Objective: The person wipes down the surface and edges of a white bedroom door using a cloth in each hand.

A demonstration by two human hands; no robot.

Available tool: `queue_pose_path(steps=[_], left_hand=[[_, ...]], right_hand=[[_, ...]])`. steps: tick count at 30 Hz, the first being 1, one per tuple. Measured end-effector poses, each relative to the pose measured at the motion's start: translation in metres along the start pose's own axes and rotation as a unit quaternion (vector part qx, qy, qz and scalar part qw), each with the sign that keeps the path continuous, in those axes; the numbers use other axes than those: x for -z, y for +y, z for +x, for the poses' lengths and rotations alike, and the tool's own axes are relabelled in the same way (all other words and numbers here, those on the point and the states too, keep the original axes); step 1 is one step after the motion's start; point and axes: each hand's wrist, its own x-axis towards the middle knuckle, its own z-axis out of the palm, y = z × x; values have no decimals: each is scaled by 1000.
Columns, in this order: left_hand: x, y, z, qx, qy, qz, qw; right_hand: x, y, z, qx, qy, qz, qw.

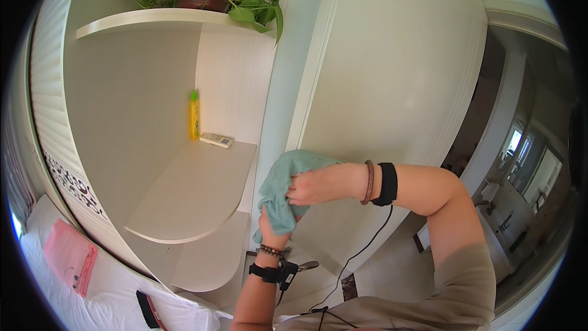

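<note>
Green cloth point(279, 179) partly hides left hand point(271, 231); right hand point(313, 186) grips it

Your grip sits in bright, soft, even light: folds show clearly on the green cloth point(283, 175), and your right hand point(321, 185) and left hand point(271, 231) read without noticeable blur. Above and right of the grip, you get a faint sheen on the pale door point(398, 55). Farther right, the room beyond point(508, 211) falls dim and soft in detail, broken by small glare patches point(513, 141). Below left of your grip, the bedding point(113, 297) looks nearly washed out. Your fisheye bows straight edges toward the rim, where black swallows the corners.
</note>
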Motion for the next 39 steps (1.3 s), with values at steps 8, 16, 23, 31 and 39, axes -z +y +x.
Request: queue_pose_path(steps=[8, 16, 23, 31, 39], left_hand=[[20, -11, -2, -176, 20, 428, 886], [21, 1, 3, -212, 44, 411, 885], [27, -17, 10, -216, 1, 382, 899], [13, -4, 0, -201, 1, 370, 907], [11, -11, 3, -187, 23, 374, 908]], right_hand=[[106, 158, -55, -344, 62, -167, 922], [34, 93, -46, -372, 123, -52, 919], [-27, 15, -107, -320, -123, 265, 901], [-17, 79, -156, -578, 386, -160, 701], [-126, -133, -136, -407, -141, 410, 804]])
